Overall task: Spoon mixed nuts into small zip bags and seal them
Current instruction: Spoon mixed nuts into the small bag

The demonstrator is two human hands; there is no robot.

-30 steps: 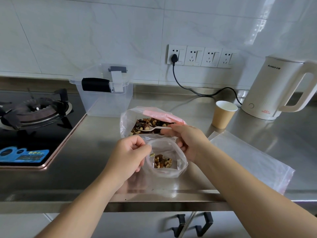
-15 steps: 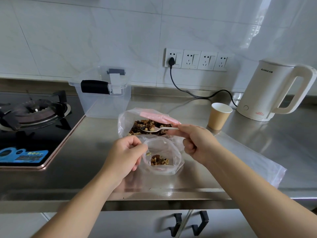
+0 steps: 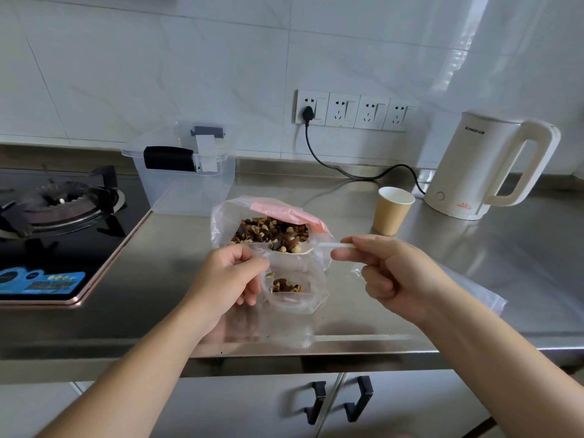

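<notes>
Right hand (image 3: 392, 273) pinches a white plastic spoon (image 3: 303, 247) heaped with nuts; left hand (image 3: 227, 276) pinches the clear, crinkled small bag (image 3: 294, 289) open.

Since the earlier pictures, the white plastic spoon (image 3: 311, 246), then dipped in the large clear bag of mixed nuts (image 3: 268, 229), has come out loaded and now sits over the mouth of the small clear zip bag (image 3: 292, 284). The right hand (image 3: 392, 273) has drawn back toward the right of the frame, pinching the handle.
</notes>
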